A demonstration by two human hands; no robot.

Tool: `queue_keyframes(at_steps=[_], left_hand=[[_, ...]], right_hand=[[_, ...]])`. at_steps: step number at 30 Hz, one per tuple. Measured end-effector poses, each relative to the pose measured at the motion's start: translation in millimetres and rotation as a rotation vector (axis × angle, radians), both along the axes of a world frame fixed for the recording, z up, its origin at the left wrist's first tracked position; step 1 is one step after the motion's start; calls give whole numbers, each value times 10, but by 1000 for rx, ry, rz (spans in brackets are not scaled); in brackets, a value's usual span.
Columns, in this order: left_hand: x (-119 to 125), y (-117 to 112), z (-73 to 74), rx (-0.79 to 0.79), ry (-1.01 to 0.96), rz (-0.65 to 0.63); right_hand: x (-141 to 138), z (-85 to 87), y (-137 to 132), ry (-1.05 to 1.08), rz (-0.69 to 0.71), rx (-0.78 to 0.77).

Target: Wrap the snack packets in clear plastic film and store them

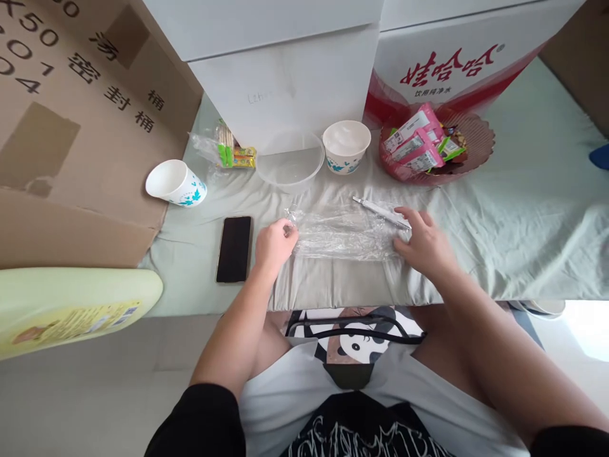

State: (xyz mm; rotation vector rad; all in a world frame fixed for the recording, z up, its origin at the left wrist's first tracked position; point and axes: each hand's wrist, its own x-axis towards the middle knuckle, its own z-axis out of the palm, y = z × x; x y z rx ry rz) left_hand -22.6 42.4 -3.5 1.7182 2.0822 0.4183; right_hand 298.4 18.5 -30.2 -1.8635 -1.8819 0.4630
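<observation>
A clear plastic bag [345, 233] lies flat on the pale green cloth [514, 222] in front of me. My left hand [275, 244] is curled closed, pinching the bag's left end. My right hand [425, 243] rests on the bag's right end with fingers bent down over it, gripping the plastic. A thin white and grey pen-like tool [380, 212] lies just beyond my right hand's fingers, on the bag's far edge.
A black phone [234, 248] lies left of my left hand. Behind stand a tipped paper cup [175, 183], a clear plastic bowl [290, 166], an upright paper cup [346, 146], a snack packet [233, 152] and a red basket of wrapped snacks [476, 143]. Cardboard boxes [80, 114] flank the left.
</observation>
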Motion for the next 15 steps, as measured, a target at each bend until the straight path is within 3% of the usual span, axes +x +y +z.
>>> queue_keyframes(at_steps=[5,8,9,11,13,15], left_hand=[[-21,-20,30,1,102,21],[15,-92,57,255,117,-12],[62,-142,61,347,100,-100],[208,-276,53,436,34,-394],[391,-417,18,375,-16,-709],[545,-515,-37,301,-11,-864]], right_hand=[[-38,99,-126,-211,23,146],[-168,211,-181,-199,162,279],[-226,238,-198,-185,237,282],[-354,271,-237,-193,374,211],[-475,289,-287,-247,406,71],[-562,313,-341,-314,347,-86]])
